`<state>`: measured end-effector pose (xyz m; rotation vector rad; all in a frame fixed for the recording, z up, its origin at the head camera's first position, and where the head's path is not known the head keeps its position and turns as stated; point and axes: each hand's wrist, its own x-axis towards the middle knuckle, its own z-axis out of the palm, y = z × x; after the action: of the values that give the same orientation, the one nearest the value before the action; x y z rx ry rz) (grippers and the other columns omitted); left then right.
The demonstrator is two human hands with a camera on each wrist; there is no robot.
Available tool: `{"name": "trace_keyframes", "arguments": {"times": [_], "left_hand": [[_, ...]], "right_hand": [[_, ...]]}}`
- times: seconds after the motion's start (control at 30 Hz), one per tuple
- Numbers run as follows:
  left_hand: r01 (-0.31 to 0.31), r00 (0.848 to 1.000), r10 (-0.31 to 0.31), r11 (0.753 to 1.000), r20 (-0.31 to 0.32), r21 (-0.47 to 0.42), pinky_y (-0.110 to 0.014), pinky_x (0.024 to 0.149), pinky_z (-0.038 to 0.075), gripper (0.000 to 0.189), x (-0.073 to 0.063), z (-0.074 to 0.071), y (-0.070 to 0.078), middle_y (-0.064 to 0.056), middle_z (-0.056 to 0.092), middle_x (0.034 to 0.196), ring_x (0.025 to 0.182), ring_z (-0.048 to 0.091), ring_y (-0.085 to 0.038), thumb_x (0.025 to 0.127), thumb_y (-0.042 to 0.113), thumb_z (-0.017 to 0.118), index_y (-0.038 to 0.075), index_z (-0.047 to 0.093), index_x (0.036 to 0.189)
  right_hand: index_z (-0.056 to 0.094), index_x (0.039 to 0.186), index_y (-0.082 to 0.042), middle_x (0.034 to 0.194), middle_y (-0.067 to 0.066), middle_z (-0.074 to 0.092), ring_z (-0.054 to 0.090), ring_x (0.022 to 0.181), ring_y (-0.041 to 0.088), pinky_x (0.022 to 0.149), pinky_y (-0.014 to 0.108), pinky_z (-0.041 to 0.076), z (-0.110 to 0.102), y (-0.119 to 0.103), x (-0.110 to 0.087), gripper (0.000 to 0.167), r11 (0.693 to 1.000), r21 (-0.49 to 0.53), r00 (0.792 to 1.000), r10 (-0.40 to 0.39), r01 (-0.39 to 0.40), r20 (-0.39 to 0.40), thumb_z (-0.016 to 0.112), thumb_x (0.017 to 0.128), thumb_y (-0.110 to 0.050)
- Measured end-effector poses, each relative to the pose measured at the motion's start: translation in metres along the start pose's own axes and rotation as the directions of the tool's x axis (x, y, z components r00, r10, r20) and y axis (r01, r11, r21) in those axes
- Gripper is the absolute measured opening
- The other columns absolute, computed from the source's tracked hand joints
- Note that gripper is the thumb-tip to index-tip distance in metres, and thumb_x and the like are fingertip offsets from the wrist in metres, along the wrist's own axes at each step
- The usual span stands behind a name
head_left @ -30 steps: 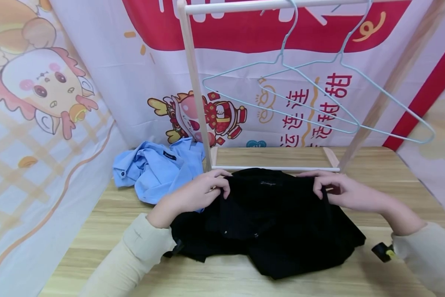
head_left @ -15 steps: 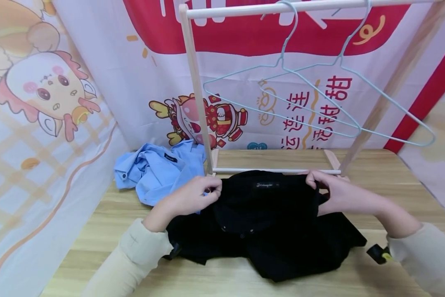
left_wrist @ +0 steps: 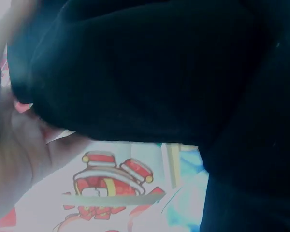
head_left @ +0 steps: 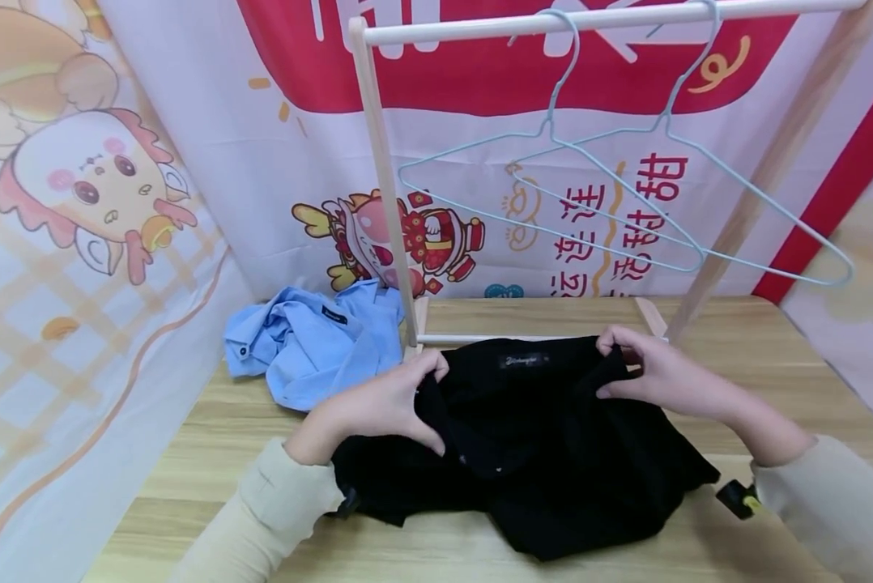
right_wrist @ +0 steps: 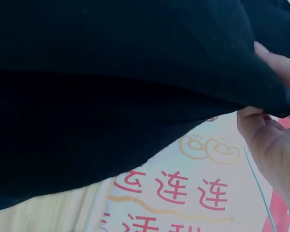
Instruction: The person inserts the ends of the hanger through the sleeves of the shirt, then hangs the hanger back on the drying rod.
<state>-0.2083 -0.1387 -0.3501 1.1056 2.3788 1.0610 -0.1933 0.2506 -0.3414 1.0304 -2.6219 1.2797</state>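
Note:
A black shirt (head_left: 553, 486) lies bunched on the table, its neck raised and a label (head_left: 522, 360) showing inside the far edge. Small shiny dots mark the front of its collar. At the left side of the neck, my left hand (head_left: 389, 401) holds the cloth, fingers over the edge and thumb spread low in front. My right hand (head_left: 651, 372) grips the right side of the neck between thumb and fingers. In the right wrist view the cloth runs taut from the right hand (right_wrist: 275, 140); in the left wrist view dark fabric (left_wrist: 135, 77) covers part of the left fingers.
A crumpled light blue shirt (head_left: 320, 344) lies at the back left, beside a wooden clothes rack (head_left: 378, 146). Two pale blue wire hangers (head_left: 553, 134) hang from its top bar. Printed cloth walls (head_left: 276, 178) stand behind and beside the wooden table (head_left: 181, 470).
The neck of the shirt has opened wider and its label shows more fully. My left thumb has spread down over the front; my right hand has shifted slightly left.

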Motion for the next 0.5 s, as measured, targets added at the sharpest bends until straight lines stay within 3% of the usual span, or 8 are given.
{"name": "trace_keyframes", "arguments": {"times": [0.1,0.2,0.33,0.43,0.5], "left_hand": [[0.005,0.998,-0.005,1.000,-0.068,0.006,-0.035,0.087,0.046,0.056,0.003,0.003,-0.001,-0.004,0.052,0.108,0.101,0.052,-0.019,0.082,0.017,0.089,0.015,0.043,0.114],[-0.028,0.992,0.028,1.000,-0.126,-0.002,-0.040,0.090,0.048,0.052,0.004,0.004,-0.001,-0.005,0.056,0.127,0.103,0.054,-0.021,0.089,0.008,0.081,0.016,0.049,0.129],[-0.068,0.981,0.069,0.998,-0.179,0.013,-0.049,0.096,0.050,0.076,0.006,0.000,-0.001,-0.004,0.043,0.157,0.109,0.058,-0.024,0.091,-0.002,0.075,0.022,0.041,0.155],[-0.060,0.971,0.067,0.997,-0.229,0.038,-0.055,0.098,0.051,0.085,0.006,-0.003,-0.003,-0.011,0.046,0.155,0.118,0.059,-0.028,0.090,-0.006,0.074,0.022,0.034,0.160],[-0.044,0.960,0.058,0.997,-0.273,0.056,-0.055,0.097,0.051,0.084,0.006,-0.005,-0.006,-0.015,0.055,0.144,0.115,0.061,-0.030,0.090,-0.007,0.074,0.019,0.035,0.160]], "right_hand": [[0.057,0.116,-0.008,0.109,0.006,0.056,0.049,0.083,0.013,0.069,0.027,0.051,-0.002,0.001,0.003,0.046,0.999,-0.029,1.000,0.019,-0.019,0.001,0.084,0.081,0.003],[0.061,0.126,-0.010,0.119,0.007,0.062,0.050,0.087,0.014,0.074,0.028,0.050,-0.004,0.005,0.005,0.050,0.993,-0.116,1.000,0.010,-0.011,-0.009,0.084,0.083,0.001],[0.063,0.129,-0.011,0.122,0.006,0.065,0.052,0.084,0.010,0.072,0.026,0.049,-0.007,0.010,0.005,0.050,0.982,-0.187,0.999,-0.040,0.041,0.008,0.080,0.085,0.004],[0.061,0.134,-0.010,0.122,0.005,0.064,0.046,0.073,0.005,0.066,0.024,0.046,-0.010,0.013,0.004,0.052,0.979,-0.183,0.996,-0.082,0.089,0.043,0.076,0.087,0.008],[0.058,0.139,-0.009,0.126,0.007,0.062,0.045,0.071,0.003,0.064,0.024,0.045,-0.012,0.014,0.002,0.055,0.980,-0.168,0.993,-0.100,0.108,0.056,0.073,0.089,0.009]]}}
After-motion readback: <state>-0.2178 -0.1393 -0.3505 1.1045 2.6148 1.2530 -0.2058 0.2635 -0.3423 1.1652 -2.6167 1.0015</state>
